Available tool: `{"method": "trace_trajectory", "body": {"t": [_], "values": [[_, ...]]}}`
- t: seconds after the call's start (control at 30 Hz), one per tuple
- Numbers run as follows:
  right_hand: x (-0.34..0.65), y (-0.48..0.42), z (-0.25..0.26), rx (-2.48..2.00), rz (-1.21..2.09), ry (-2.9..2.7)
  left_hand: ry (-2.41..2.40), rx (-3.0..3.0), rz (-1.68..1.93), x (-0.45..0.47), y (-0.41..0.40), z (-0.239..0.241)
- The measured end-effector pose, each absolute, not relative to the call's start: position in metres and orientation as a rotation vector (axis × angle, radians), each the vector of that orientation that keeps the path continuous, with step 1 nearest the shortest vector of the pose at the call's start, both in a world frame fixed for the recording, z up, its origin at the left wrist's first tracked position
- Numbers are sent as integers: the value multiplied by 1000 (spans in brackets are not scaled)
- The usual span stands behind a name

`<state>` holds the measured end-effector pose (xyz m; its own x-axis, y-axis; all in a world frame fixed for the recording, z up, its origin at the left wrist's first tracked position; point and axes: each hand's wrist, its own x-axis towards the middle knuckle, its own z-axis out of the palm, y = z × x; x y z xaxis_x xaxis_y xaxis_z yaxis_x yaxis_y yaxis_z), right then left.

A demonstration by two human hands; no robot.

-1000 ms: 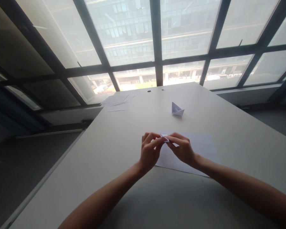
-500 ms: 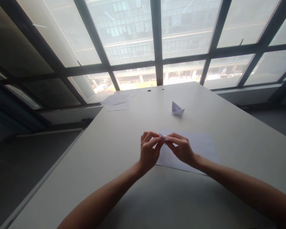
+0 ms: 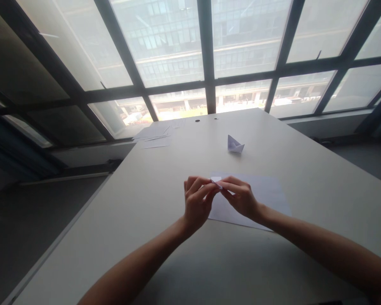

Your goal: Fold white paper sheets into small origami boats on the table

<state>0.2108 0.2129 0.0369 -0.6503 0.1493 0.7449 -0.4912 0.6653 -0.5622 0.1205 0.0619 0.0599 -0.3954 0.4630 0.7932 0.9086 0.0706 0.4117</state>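
Note:
Between my two hands is a small folded piece of white paper (image 3: 216, 180), mostly covered by the fingers. My left hand (image 3: 197, 199) pinches its left side, thumb and forefinger closed together. From the right, my right hand (image 3: 240, 197) grips the other side in a similar pinch. Both hands are just above a flat white sheet of paper (image 3: 257, 199) lying on the table. Beyond them stands a folded paper boat (image 3: 235, 145), upright and apart from both hands.
The white table (image 3: 139, 203) stretches toward a large framed window (image 3: 209, 55). Several loose paper sheets (image 3: 155, 137) lie at its far left edge. A dark round hole (image 3: 197, 121) shows near the far end. A blue curtain (image 3: 15, 148) hangs at left.
The folded paper has turned a little between my fingers, so a flat white face now shows above them. My hands stay pinched together in nearly the same place.

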Motion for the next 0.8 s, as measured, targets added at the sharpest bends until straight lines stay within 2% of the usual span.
{"method": "trace_trajectory", "body": {"t": [0.13,0.3,0.4,0.5,0.7,0.8], "values": [[209,211,41,131,1154,-2040,-1908,-1405,-1341,118,63,65],[201,218,46,-237,1823,-1700,-2023,-1245,-1526,95,63,79],[195,225,46,-383,2079,-1429,-2159,-1188,-1561,71,62,85],[190,231,43,-471,2182,-1221,-2257,-1143,-1800,50,61,83],[182,243,34,-558,2219,-961,-2653,-1449,-2704,36,61,63],[179,249,27,-581,2194,-919,-2702,-1610,-2848,40,63,50]]}}
